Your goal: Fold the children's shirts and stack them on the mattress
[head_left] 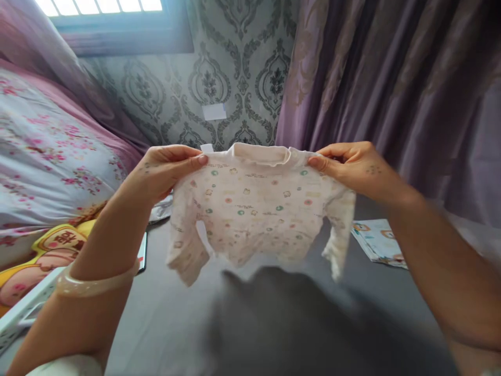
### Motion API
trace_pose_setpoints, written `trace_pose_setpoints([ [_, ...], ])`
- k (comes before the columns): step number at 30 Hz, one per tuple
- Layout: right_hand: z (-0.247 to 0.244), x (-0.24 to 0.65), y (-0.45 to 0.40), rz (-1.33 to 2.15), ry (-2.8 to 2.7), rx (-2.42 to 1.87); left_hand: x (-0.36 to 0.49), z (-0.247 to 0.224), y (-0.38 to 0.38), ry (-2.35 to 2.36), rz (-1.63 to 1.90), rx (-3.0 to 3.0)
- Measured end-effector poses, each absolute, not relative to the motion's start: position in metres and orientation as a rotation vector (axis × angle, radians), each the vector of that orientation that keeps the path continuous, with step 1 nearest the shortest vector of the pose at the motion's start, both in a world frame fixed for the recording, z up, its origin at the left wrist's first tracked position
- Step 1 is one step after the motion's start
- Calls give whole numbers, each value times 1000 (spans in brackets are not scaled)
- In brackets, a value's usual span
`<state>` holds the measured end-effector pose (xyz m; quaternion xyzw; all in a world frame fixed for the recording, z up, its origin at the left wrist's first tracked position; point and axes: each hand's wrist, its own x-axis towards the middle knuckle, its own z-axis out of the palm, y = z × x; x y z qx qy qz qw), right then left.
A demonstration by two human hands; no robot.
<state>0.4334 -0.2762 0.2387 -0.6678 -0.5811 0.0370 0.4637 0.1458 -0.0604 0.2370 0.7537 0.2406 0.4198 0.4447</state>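
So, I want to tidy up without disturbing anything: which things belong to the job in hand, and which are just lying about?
In the job:
small printed top, held at both shoulders
left hand
right hand

Probably just lying about:
yellow cartoon item
flowered fabric
folded printed cloth, though it might belong

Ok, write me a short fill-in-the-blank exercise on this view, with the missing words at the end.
1. The left hand and right hand pinch the printed shirt at its two ____, either side of the collar.
2. A pale bangle circles the ____ arm.
3. The folded cloth lies nearer the ____ hand.
4. The colour of the curtain beyond the right hand is ____.

Missing words: shoulders; left; right; purple.
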Motion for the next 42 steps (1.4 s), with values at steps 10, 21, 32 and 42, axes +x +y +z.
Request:
trace_pose_setpoints([
  [10, 88, 487, -184, 149, -1611, -2114, 207, 80, 22, 645, 515, 2207],
  [21, 3, 486, -151, -140, -1695, -2339, 243, -11, 19, 1205, 400, 2673],
  [32, -5, 492, -126, -10, -1714, -2466, 240, -5, 47, 1024, 233, 2894],
  [42, 2, 512, -104, 34, -1710, -2518, 259, -4, 82, 910, 285, 2959],
])
